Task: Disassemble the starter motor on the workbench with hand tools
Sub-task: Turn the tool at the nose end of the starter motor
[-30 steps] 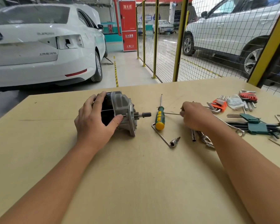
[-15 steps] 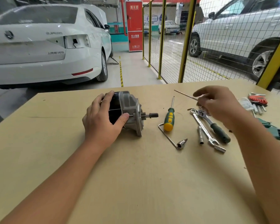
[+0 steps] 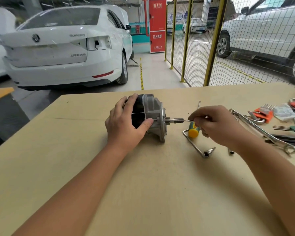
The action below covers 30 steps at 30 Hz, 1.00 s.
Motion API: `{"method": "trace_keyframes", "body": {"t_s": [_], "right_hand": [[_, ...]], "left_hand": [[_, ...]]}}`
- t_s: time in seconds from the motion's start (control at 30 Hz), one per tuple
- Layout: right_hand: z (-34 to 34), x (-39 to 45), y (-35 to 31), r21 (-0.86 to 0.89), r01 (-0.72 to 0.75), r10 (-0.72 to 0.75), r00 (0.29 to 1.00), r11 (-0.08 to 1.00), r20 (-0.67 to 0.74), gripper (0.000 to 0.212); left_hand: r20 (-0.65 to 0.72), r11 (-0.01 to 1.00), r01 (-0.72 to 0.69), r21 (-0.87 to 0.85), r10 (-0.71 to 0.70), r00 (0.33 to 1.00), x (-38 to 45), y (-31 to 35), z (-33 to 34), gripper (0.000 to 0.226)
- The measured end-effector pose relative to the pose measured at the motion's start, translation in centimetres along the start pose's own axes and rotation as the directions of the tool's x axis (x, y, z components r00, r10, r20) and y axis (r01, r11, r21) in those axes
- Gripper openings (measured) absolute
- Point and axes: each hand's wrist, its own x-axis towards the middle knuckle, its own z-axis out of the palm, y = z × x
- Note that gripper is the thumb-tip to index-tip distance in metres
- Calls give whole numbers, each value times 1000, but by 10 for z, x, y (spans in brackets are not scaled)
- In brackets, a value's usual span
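A red cabinet (image 3: 157, 25) stands against the far wall, behind the workbench. White Chinese characters run across its top panel, reading 消火栓. A second line of white characters sits at its middle, blurred, probably 灭火器箱. Near its bottom edge is a short white line that ends in the number 119, with the characters before it too small to read. The white sedan (image 3: 65, 48) parked at the left carries a round badge on its boot lid. To the right of the badge are raised letters, too blurred to read. Lower down is a line of Chinese characters, also illegible.
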Motion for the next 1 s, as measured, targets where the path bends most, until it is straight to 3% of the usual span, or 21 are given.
{"method": "trace_keyframes", "body": {"t_s": [0.17,0.4,0.63,0.8,1.0], "right_hand": [[11,0,8,-38,-10,10,1000,999,7,18],[27,7,12,-77,-4,3,1000,997,-14,23],[20,11,14,-111,171,-173,985,979,-11,11],[16,14,10,-395,347,-390,920,851,-31,5],[13,16,10,-376,407,-404,910,833,92,6]], "left_hand": [[0,1000,-1,6,1,1000,0,0,0,89],[-12,1000,0,14,0,1000,-1,0,1,89],[-15,1000,-3,22,4,1000,0,-1,1,88],[-31,999,-10,30,10,999,0,0,3,83],[-39,1000,-12,23,13,999,1,-2,4,85]]}}
